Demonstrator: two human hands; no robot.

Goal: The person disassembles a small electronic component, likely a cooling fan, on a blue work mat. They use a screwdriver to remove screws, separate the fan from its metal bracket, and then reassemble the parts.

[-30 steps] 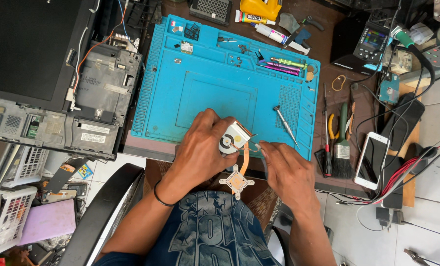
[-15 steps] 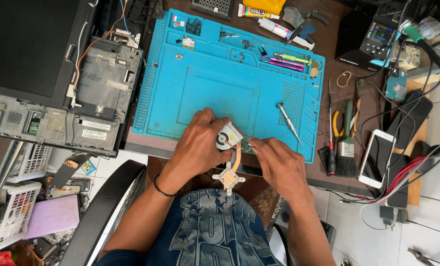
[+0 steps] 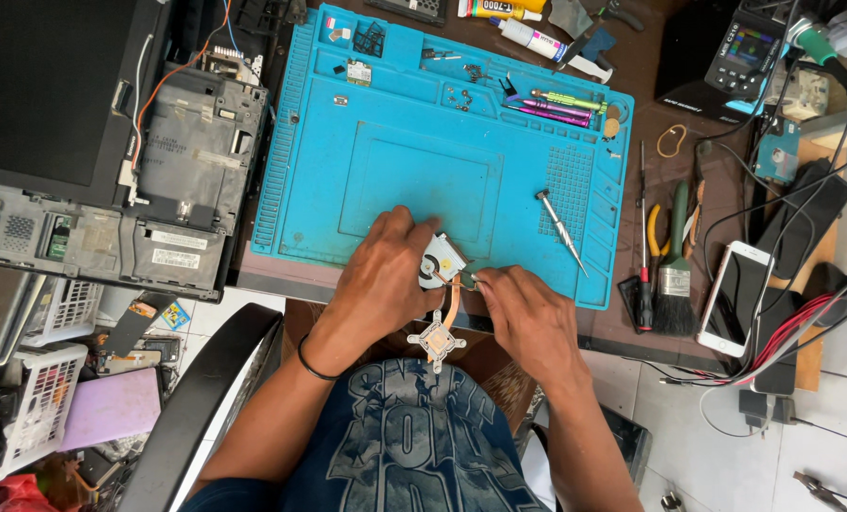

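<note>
A laptop cooling fan with a copper heat pipe [image 3: 445, 301] sits at the near edge of a blue repair mat [image 3: 414, 161]. My left hand [image 3: 383, 275] grips the fan housing from the left. Pinching at the fan's right side, beside the pipe, is my right hand [image 3: 523, 313]. The pipe curves down to a cross-shaped metal plate [image 3: 436, 339] that hangs over the mat's edge above my lap.
A screwdriver [image 3: 561, 228] lies on the mat's right part. An opened laptop chassis [image 3: 158, 180] lies at the left. Pliers, a brush [image 3: 675, 270], a white phone [image 3: 732, 294] and tangled cables crowd the right side. Small screws and tools lie along the mat's far trays.
Both hands stay on the fan; the fan and hands have shifted slightly on the mat's near edge. The view has moved a little.
</note>
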